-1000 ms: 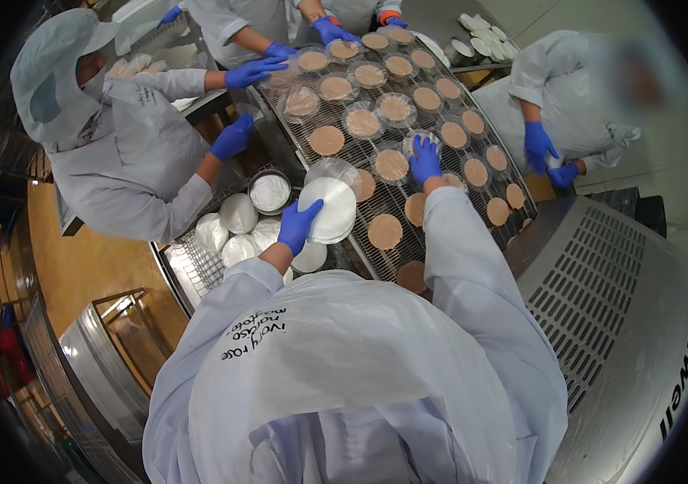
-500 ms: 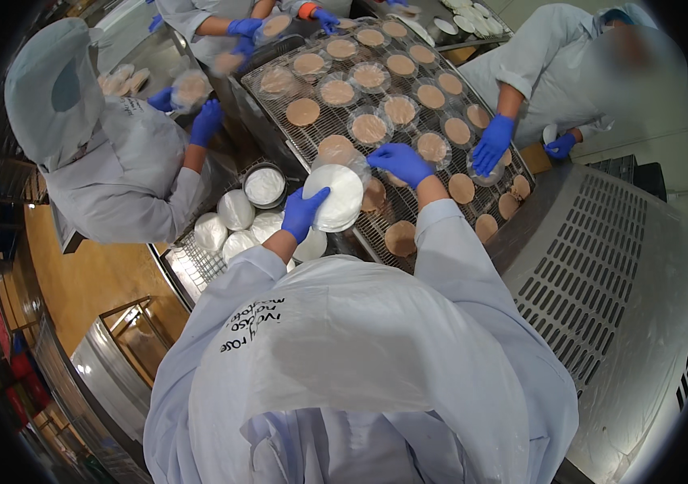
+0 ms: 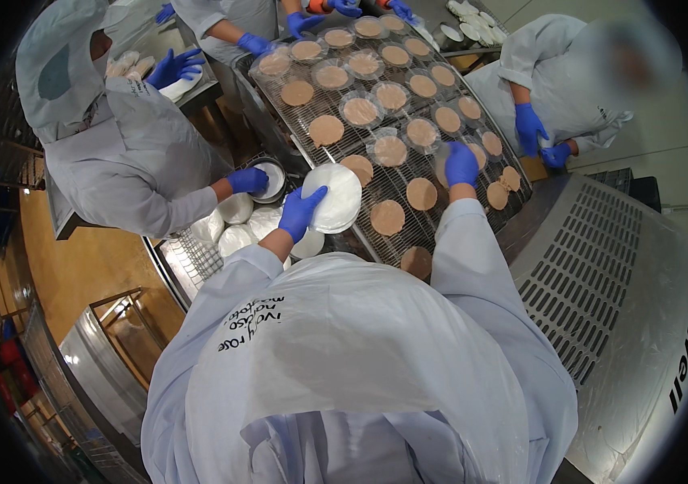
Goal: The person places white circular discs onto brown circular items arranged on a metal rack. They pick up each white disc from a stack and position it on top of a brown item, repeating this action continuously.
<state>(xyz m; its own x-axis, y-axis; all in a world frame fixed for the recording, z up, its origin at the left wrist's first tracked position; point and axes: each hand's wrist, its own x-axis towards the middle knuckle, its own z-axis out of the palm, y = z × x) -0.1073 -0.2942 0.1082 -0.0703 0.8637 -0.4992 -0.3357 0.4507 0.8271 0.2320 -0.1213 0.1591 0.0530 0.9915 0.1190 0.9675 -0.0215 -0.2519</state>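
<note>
Left fingers: the left hand [image 3: 302, 211], in a blue glove, was curled around the near edge of a stack of white round lids [image 3: 334, 197], thumb on top, gripping it.
Stack position: the white round lids lay just right of the left fingers, tilted, above the near left edge of the wire rack [image 3: 376, 202].
Right fingers: the right hand [image 3: 461, 164], also gloved in blue, lay palm down with fingers spread flat on a clear lid [image 3: 444, 161] over one brown disc; whether it pinched the lid cannot be told.
Rack contents: rows of round brown discs [image 3: 387, 217] covered the wire rack; those farther up sat under clear covers, the nearest ones were bare.
Left surroundings: a cluster of white round containers [image 3: 236, 208] sat in a wire basket just left of the stack; a co-worker's gloved hand [image 3: 247, 180] held a small metal-rimmed tub [image 3: 270, 179] beside it.
Other people: a second co-worker's gloved hands [image 3: 539, 139] were at the right rim of the rack; further gloved hands [image 3: 303, 22] worked its far end.
Change from half a second earlier: the right hand had moved from the rack's centre to a disc farther right; the left hand retained the stack in nearly the same place; the left co-worker's hand had come down to the tub.
</note>
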